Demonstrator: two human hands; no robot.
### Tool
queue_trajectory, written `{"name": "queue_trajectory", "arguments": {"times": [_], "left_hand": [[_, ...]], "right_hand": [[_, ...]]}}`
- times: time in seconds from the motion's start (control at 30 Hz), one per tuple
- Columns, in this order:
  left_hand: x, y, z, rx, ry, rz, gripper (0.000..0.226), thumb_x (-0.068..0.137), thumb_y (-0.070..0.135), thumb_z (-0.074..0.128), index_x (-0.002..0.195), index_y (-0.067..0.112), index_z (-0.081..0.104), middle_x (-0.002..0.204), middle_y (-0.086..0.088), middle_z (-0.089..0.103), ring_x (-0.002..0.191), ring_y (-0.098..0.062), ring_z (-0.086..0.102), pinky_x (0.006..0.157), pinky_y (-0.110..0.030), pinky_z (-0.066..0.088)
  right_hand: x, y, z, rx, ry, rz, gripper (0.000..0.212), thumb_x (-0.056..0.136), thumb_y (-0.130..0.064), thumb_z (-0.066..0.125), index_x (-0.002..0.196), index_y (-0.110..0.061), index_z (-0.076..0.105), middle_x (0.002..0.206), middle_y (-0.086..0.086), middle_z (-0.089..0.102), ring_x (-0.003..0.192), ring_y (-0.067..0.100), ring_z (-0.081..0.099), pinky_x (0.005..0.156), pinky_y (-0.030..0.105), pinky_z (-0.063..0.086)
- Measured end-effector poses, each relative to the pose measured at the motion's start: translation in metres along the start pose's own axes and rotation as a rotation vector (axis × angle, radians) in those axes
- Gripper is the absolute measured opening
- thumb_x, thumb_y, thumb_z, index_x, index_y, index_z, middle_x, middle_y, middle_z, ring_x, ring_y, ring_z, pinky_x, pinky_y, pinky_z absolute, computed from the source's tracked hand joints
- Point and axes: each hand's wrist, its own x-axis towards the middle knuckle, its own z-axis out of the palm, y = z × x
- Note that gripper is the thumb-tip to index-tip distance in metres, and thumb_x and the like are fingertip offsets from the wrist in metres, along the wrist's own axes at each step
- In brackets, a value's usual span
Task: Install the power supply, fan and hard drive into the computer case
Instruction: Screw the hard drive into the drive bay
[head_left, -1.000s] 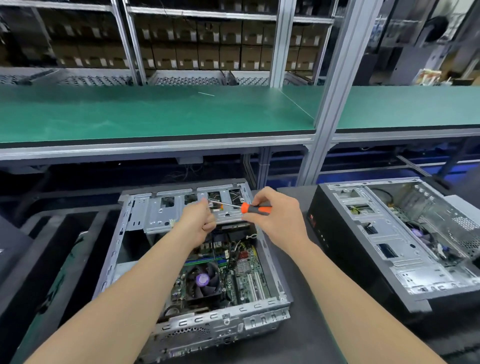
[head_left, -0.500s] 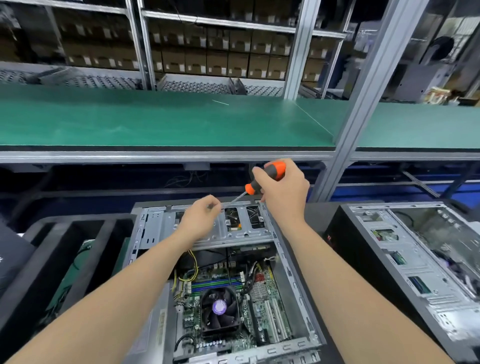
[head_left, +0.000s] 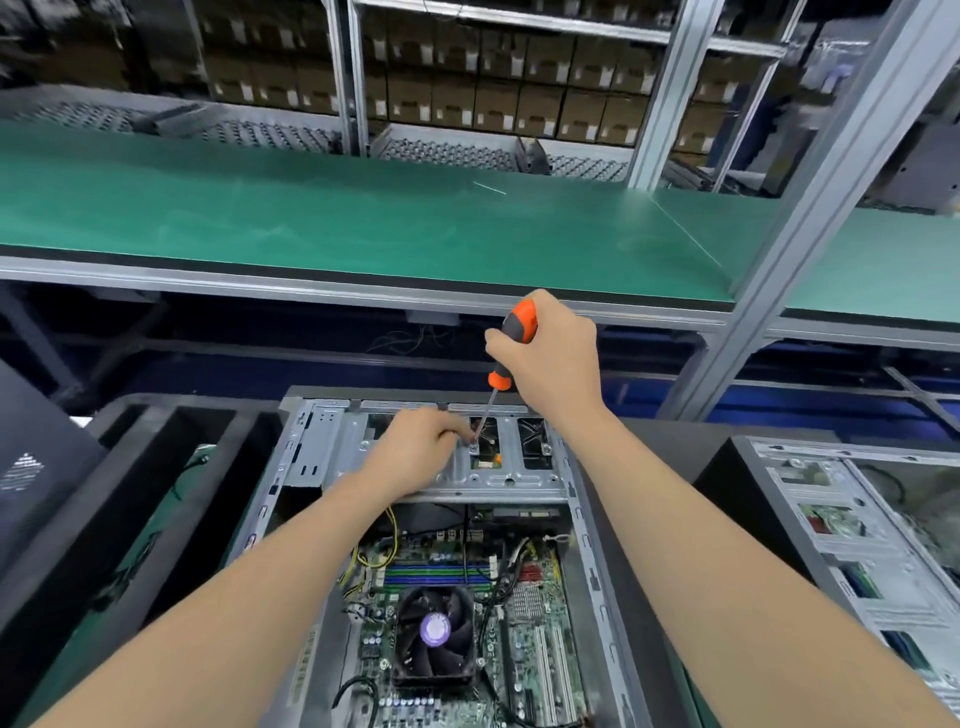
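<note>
Now working at the far end of the computer case, lying open on its side on the dark bench, low and central in view. Leaning over the metal drive bracket spanning that far end, above the motherboard and its black cooler fan. Gripping the screwdriver in the right hand, fingers curled tight round the orange-and-black handle, thumb pressing along its near side. Holding it steep, handle leaning away and to the right, tip coming down onto the bracket just beside a cut-out. Resting the left hand on the bracket, knuckles up, fingers bunched close together, fingertips reaching right up to the screwdriver's tip; whether pinching a screw there, too small to tell. Keeping both forearms bare and stretched across the case from the near edge. Standing beside a second open case just to the right and a black foam tray to the left. Facing a green-topped shelf on grey metal posts, with rows of brown cardboard boxes racked behind.
</note>
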Motion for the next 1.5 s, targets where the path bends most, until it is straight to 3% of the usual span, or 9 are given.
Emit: {"name": "queue_trajectory", "arguments": {"times": [0.13, 0.53, 0.67, 0.8, 0.9, 1.1, 1.27, 1.4, 1.5], "left_hand": [[-0.003, -0.001, 0.001, 0.044, 0.015, -0.016, 0.04, 0.098, 0.012, 0.045, 0.107, 0.033, 0.078, 0.108, 0.003, 0.076, 0.044, -0.007, 0.054, 0.054, -0.03, 0.055], [-0.007, 0.012, 0.002, 0.023, 0.057, -0.032, 0.02, 0.082, 0.056, 0.072, 0.08, 0.037, 0.066, 0.048, 0.016, 0.061, 0.047, 0.003, 0.058, 0.039, -0.014, 0.03], [0.003, 0.01, 0.004, 0.13, 0.071, -0.02, 0.018, 0.086, 0.052, 0.073, 0.079, 0.039, 0.062, 0.051, 0.008, 0.053, 0.054, -0.003, 0.053, 0.048, -0.025, 0.031], [0.003, 0.002, 0.009, 0.135, 0.042, 0.039, 0.012, 0.092, 0.05, 0.066, 0.087, 0.04, 0.063, 0.056, 0.026, 0.057, 0.052, 0.002, 0.053, 0.049, -0.025, 0.032], [0.004, -0.001, 0.011, 0.164, 0.051, 0.047, 0.01, 0.093, 0.052, 0.063, 0.09, 0.043, 0.062, 0.065, 0.053, 0.046, 0.054, 0.008, 0.051, 0.049, -0.022, 0.029], [0.007, -0.008, 0.01, 0.079, 0.07, 0.064, 0.011, 0.091, 0.049, 0.069, 0.09, 0.04, 0.063, 0.048, 0.01, 0.046, 0.051, -0.003, 0.045, 0.052, -0.029, 0.034], [0.006, -0.003, 0.004, 0.039, 0.029, 0.06, 0.007, 0.092, 0.043, 0.069, 0.094, 0.036, 0.068, 0.052, 0.006, 0.055, 0.052, -0.005, 0.051, 0.054, -0.03, 0.041], [0.004, -0.005, 0.002, -0.069, 0.049, 0.092, 0.002, 0.092, 0.036, 0.071, 0.093, 0.036, 0.069, 0.049, 0.01, 0.047, 0.05, -0.008, 0.045, 0.051, -0.02, 0.032], [0.004, -0.005, 0.002, -0.104, 0.11, 0.086, 0.015, 0.089, 0.037, 0.074, 0.081, 0.04, 0.062, 0.049, 0.015, 0.047, 0.05, -0.006, 0.043, 0.049, -0.018, 0.029]], "right_hand": [[0.004, -0.002, 0.003, -0.067, -0.017, -0.064, 0.023, 0.09, -0.027, 0.074, 0.083, -0.017, 0.054, 0.073, 0.0, 0.058, 0.063, 0.013, 0.067, 0.043, 0.009, 0.041], [0.006, -0.005, 0.007, -0.063, -0.204, -0.303, 0.019, 0.097, -0.045, 0.062, 0.112, -0.034, 0.058, 0.092, -0.016, 0.059, 0.088, 0.004, 0.057, 0.075, 0.03, 0.051], [0.013, -0.003, 0.002, 0.05, -0.268, -0.284, 0.026, 0.1, -0.035, 0.06, 0.124, -0.041, 0.063, 0.112, -0.02, 0.068, 0.1, 0.003, 0.063, 0.071, 0.007, 0.049], [0.012, 0.003, 0.007, 0.033, -0.105, -0.31, 0.022, 0.098, -0.041, 0.064, 0.119, -0.038, 0.071, 0.096, -0.024, 0.065, 0.093, 0.003, 0.061, 0.089, 0.035, 0.056], [0.008, 0.008, 0.01, 0.225, -0.205, -0.245, 0.04, 0.102, -0.026, 0.051, 0.136, -0.044, 0.062, 0.118, -0.022, 0.064, 0.107, 0.013, 0.064, 0.089, 0.045, 0.06], [0.007, 0.011, 0.015, 0.156, -0.053, -0.329, 0.025, 0.095, -0.04, 0.071, 0.12, -0.039, 0.07, 0.105, -0.017, 0.068, 0.102, 0.008, 0.064, 0.086, 0.038, 0.057], [0.003, 0.013, 0.012, 0.282, -0.176, -0.308, 0.039, 0.103, -0.019, 0.053, 0.139, -0.026, 0.064, 0.128, -0.01, 0.067, 0.114, 0.016, 0.065, 0.096, 0.047, 0.056], [0.006, 0.008, 0.018, 0.138, -0.008, -0.35, 0.031, 0.09, -0.04, 0.076, 0.119, -0.029, 0.075, 0.094, -0.009, 0.063, 0.088, 0.007, 0.059, 0.081, 0.028, 0.052], [0.004, 0.015, 0.023, 0.196, -0.047, -0.314, 0.023, 0.098, -0.036, 0.067, 0.117, -0.024, 0.071, 0.103, -0.002, 0.063, 0.094, 0.011, 0.06, 0.084, 0.031, 0.054]]}}
